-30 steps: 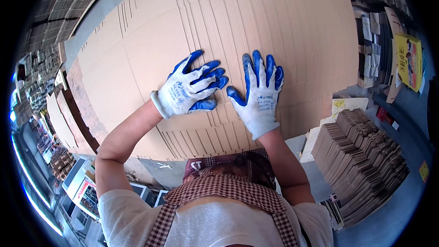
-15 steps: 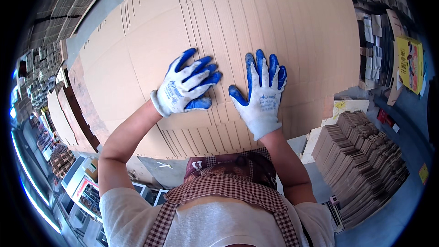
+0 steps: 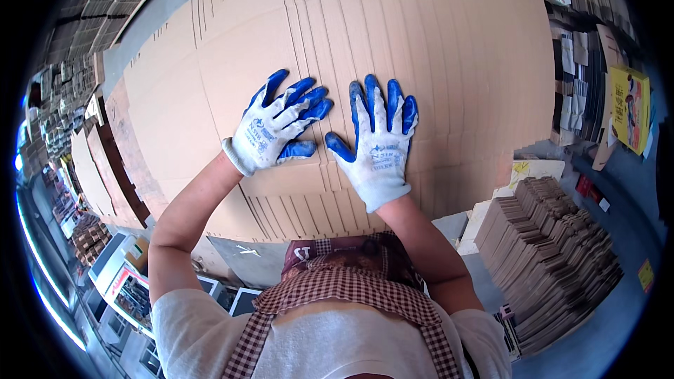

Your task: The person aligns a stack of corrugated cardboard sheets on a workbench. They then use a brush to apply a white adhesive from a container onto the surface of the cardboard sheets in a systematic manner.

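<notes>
Large brown corrugated cardboard sheets (image 3: 477,63) lie flat before me, overlapping in several parallel edges that run away from me. My left hand (image 3: 276,123), in a white work glove with blue-coated fingers, rests on the cardboard left of the middle with its fingers spread. Beside it, a little to the right, my right hand (image 3: 377,137) wears a matching glove. Its palm lies flat on the overlapping edges, fingers stretched away from me and thumb out toward the left hand. Neither hand grips anything.
At the lower right stands a stack of folded cardboard (image 3: 547,260). A yellow printed box (image 3: 630,109) is at the far right. More cardboard piles (image 3: 105,7) fill the upper left. Lower left is a white machine (image 3: 126,277). Wooden boards (image 3: 105,168) stand at the left.
Both hands have shifted left across the cardboard, the right one farther. They now lie closer together. The cardboard edges near the top appear slightly farther right in the picture.
</notes>
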A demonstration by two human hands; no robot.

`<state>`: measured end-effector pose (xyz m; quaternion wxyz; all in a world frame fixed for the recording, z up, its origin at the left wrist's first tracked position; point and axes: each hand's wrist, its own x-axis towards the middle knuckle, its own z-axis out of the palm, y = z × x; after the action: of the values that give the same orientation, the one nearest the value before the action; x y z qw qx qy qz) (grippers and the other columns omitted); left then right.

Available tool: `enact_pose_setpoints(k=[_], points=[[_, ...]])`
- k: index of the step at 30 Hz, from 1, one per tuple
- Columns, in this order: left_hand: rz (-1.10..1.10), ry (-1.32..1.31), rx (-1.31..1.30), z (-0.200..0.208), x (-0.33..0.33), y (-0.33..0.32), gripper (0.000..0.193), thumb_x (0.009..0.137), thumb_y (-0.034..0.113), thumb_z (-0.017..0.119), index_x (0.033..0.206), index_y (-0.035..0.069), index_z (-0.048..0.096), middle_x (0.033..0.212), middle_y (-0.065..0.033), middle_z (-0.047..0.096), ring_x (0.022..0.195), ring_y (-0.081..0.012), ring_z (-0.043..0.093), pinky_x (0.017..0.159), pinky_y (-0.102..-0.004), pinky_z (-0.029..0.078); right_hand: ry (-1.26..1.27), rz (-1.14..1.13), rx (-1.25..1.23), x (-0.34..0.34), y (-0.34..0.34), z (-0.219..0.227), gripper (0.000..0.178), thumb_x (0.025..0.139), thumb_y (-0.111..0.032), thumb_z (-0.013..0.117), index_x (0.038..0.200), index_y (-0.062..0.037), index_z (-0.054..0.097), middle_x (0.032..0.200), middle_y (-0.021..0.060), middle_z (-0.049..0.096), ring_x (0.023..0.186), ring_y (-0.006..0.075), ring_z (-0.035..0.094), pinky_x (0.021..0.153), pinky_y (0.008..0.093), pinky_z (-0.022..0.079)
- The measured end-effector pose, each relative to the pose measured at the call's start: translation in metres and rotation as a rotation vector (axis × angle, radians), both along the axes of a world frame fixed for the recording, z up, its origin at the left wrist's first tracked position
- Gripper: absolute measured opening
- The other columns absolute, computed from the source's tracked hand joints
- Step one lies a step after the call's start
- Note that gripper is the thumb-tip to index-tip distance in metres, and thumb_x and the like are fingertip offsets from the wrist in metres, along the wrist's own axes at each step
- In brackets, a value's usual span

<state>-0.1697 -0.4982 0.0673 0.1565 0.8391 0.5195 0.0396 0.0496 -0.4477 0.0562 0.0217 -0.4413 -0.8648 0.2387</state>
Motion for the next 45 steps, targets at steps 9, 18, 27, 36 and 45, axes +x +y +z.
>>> enact_pose_setpoints(k=[9, 18, 27, 36, 45], points=[[-0.005, 0.017, 0.003, -0.003, -0.006, -0.004, 0.067, 0.094, 0.06, 0.04, 0.142, 0.014, 0.052, 0.145, -0.0089, 0.05, 0.139, -0.0291, 0.042, 0.117, -0.057, 0.023, 0.001, 0.005, 0.01, 0.001, 0.0, -0.005, 0.085, 0.084, -0.053, 0.064, 0.153, -0.0139, 0.033, 0.159, 0.0119, 0.025, 0.147, 0.0398, 0.017, 0.118, 0.0612, 0.009], [0.062, -0.025, 0.042, -0.001, -0.004, -0.006, 0.073, 0.09, 0.061, 0.05, 0.142, 0.011, 0.051, 0.146, -0.0125, 0.049, 0.139, -0.0335, 0.04, 0.117, -0.0567, 0.023, 0.01, 0.007, 0.018, 0.002, 0.0, -0.003, 0.084, 0.084, -0.054, 0.064, 0.152, -0.0136, 0.035, 0.159, 0.0114, 0.027, 0.147, 0.0393, 0.018, 0.118, 0.0609, 0.01], [0.24, 0.066, 0.021, -0.001, -0.01, -0.016, 0.084, 0.083, 0.064, 0.058, 0.146, 0.011, 0.045, 0.154, -0.0179, 0.035, 0.144, -0.0388, 0.029, 0.118, -0.0584, 0.018, 0.031, 0.056, 0.023, -0.015, -0.003, 0.002, 0.085, 0.082, -0.059, 0.063, 0.149, -0.0126, 0.04, 0.157, 0.0128, 0.029, 0.145, 0.0413, 0.019, 0.116, 0.0645, 0.008], [0.231, 0.076, 0.007, -0.003, -0.016, -0.02, 0.083, 0.083, 0.062, 0.06, 0.146, 0.01, 0.045, 0.153, -0.0184, 0.036, 0.143, -0.039, 0.03, 0.117, -0.0586, 0.018, 0.015, 0.059, 0.028, -0.015, -0.003, -0.002, 0.086, 0.082, -0.059, 0.063, 0.15, -0.0139, 0.039, 0.157, 0.0113, 0.03, 0.145, 0.0405, 0.02, 0.117, 0.0642, 0.009], [0.225, 0.071, 0.019, -0.005, -0.019, -0.022, 0.085, 0.081, 0.063, 0.061, 0.146, 0.01, 0.045, 0.154, -0.0181, 0.035, 0.144, -0.0389, 0.029, 0.117, -0.0586, 0.018, 0.018, 0.06, 0.022, -0.015, -0.003, -0.003, 0.085, 0.081, -0.058, 0.063, 0.149, -0.0134, 0.04, 0.156, 0.0118, 0.03, 0.144, 0.0399, 0.021, 0.116, 0.0642, 0.009]])
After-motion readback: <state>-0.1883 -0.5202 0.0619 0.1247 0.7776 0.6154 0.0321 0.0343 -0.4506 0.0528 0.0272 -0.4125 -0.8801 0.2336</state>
